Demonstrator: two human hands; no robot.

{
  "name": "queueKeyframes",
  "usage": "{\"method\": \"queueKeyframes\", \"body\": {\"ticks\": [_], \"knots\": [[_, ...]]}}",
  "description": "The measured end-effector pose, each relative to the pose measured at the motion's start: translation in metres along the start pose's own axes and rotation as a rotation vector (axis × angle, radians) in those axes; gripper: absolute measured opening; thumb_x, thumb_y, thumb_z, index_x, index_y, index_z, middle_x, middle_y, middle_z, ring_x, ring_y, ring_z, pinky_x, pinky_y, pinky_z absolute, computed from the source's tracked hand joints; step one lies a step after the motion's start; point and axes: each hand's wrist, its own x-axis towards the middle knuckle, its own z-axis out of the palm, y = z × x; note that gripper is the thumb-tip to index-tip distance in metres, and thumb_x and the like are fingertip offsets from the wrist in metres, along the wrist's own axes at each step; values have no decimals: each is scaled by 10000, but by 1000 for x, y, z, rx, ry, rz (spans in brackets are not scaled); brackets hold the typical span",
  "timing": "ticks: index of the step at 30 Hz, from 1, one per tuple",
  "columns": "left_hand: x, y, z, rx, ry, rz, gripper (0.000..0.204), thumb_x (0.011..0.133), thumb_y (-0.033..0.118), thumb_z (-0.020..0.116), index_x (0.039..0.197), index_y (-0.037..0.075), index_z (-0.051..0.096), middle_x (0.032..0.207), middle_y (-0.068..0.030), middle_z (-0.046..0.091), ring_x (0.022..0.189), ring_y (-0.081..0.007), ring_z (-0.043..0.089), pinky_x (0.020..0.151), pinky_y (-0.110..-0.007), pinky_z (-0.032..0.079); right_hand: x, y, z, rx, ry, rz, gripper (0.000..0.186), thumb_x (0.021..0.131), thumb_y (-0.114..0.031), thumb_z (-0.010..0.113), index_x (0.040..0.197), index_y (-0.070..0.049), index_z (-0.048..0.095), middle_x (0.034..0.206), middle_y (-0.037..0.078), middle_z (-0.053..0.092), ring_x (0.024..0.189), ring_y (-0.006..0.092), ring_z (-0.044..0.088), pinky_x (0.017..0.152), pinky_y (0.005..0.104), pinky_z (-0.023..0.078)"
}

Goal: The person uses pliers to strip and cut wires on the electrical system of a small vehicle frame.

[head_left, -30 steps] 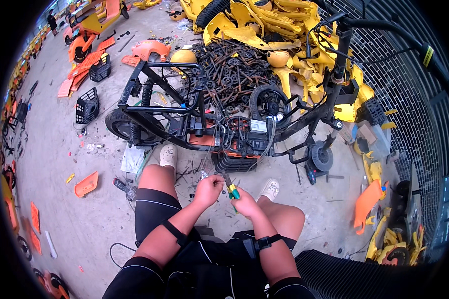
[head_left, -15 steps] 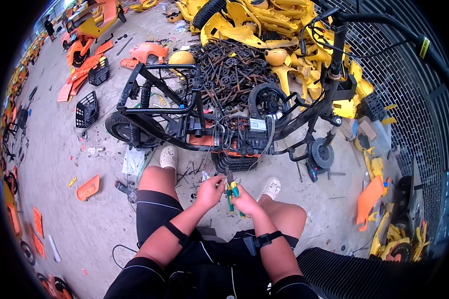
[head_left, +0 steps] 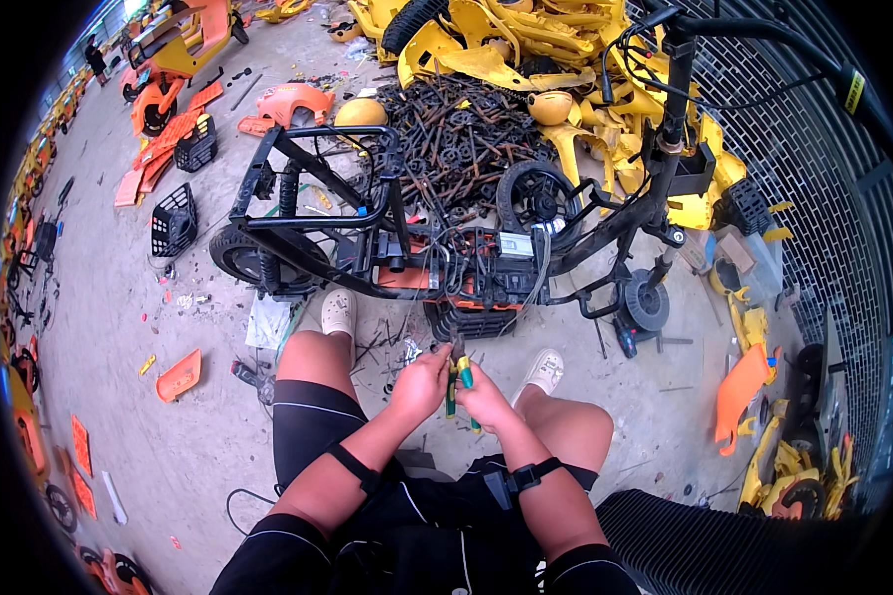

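Note:
My right hand (head_left: 483, 399) is wrapped round a pair of pliers (head_left: 465, 374) with green and yellow handles, their jaws pointing away from me. Close beside the jaws, my left hand (head_left: 420, 388) is closed, thumb and fingers pinched together. Whatever lies in that pinch is too small to make out. Both hands are held above my lap, between my knees. Beyond them stands a stripped black scooter frame (head_left: 322, 263), with wires and a battery compartment (head_left: 506, 260) exposed in its middle.
Behind the frame lies a heap of rusty metal parts (head_left: 456, 139), backed by piled yellow panels (head_left: 486, 64). A cordless drill (head_left: 625, 337) is on the floor at right, near a grey round wheel-like part (head_left: 646, 299). Another tool (head_left: 251, 378) lies by my left knee. Orange panels (head_left: 180, 376) are scattered left.
My left hand has shifted slightly up and right, its fingertips now closer to the pliers' jaws. The pliers stay in my right hand and have turned a little.

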Motion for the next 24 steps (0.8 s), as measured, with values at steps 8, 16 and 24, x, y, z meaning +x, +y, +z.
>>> {"method": "queueKeyframes", "body": {"ticks": [8,16,24], "knots": [[5,-1,-4,-74,14,36,322,961,114,599,1255,-3,659,862,-221,681,781,-412,674,719,-475,544,-10,-27,9,79,29,10,600,849,65,596,1416,-45,436,1083,57,554,996,167,561,846,319,491],[7,3,0,-92,50,57,313,959,121,602,1229,-20,671,859,-229,680,787,-412,678,725,-461,547,-1,-19,1,112,-48,-9,537,872,17,619,1385,-48,473,1108,52,612,969,148,606,825,308,511],[8,4,-3,-107,33,17,307,965,132,593,1216,-23,677,874,-237,682,789,-413,681,722,-459,548,-1,-22,6,151,-18,9,432,949,-72,616,1359,-43,482,1120,53,623,993,151,619,823,320,529]]}}
